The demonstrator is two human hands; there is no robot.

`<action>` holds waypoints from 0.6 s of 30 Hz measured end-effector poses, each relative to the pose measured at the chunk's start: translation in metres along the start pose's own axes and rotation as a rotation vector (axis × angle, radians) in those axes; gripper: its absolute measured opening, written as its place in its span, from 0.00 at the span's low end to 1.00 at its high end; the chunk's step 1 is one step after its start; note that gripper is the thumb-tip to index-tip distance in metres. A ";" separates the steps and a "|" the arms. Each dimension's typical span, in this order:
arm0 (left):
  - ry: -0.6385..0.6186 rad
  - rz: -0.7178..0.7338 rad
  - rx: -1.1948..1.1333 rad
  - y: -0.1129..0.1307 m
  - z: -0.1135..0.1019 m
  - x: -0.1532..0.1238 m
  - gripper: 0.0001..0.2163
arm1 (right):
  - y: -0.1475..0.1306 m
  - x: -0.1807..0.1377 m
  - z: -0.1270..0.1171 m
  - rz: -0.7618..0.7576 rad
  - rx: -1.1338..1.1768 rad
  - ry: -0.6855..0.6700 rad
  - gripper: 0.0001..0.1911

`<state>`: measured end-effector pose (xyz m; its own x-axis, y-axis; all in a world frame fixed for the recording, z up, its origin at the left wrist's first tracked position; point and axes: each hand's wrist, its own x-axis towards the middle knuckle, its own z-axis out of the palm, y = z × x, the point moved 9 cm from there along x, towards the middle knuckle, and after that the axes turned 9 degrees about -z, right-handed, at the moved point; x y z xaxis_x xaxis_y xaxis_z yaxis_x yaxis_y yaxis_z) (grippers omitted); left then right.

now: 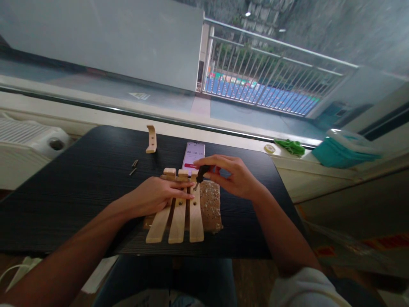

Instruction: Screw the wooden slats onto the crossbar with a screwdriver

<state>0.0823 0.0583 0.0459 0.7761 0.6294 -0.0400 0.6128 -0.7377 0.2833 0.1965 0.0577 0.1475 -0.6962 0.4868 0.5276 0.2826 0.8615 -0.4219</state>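
Screwdriver point(202, 172): pinched in the right hand point(235, 174), tip point(196, 186) at the rightmost slat point(196, 224).
Left hand point(156, 194): fingers spread over the wooden slats point(177, 224) beneath it.
Tip: I judge it could slip toward the left hand if leaned.

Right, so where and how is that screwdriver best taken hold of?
Pinch the screwdriver by its thick black handle, probably best from above and the right: it leans that way, thin shaft slanting down to the rightmost wooden piece. The right hand holds it so.
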 end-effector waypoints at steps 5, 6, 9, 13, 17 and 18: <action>0.004 0.000 -0.002 0.000 0.000 0.000 0.29 | -0.002 0.000 -0.001 -0.016 -0.038 0.018 0.15; 0.003 -0.001 0.000 0.000 0.000 0.000 0.29 | -0.003 0.000 -0.002 -0.024 -0.047 0.023 0.14; 0.004 -0.010 0.001 0.001 -0.002 0.001 0.29 | -0.004 0.001 -0.002 -0.035 -0.066 0.036 0.14; 0.000 -0.016 0.008 0.002 -0.003 0.001 0.29 | -0.003 0.001 -0.002 -0.020 -0.077 0.042 0.13; -0.010 -0.021 0.025 0.002 -0.003 0.001 0.29 | -0.003 0.001 -0.002 -0.005 -0.081 0.040 0.13; -0.016 -0.026 0.026 0.002 -0.002 0.001 0.29 | -0.003 0.001 -0.002 -0.006 -0.084 0.041 0.13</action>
<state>0.0836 0.0580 0.0480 0.7620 0.6445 -0.0626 0.6363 -0.7273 0.2573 0.1966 0.0561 0.1511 -0.6705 0.4860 0.5605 0.3343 0.8724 -0.3566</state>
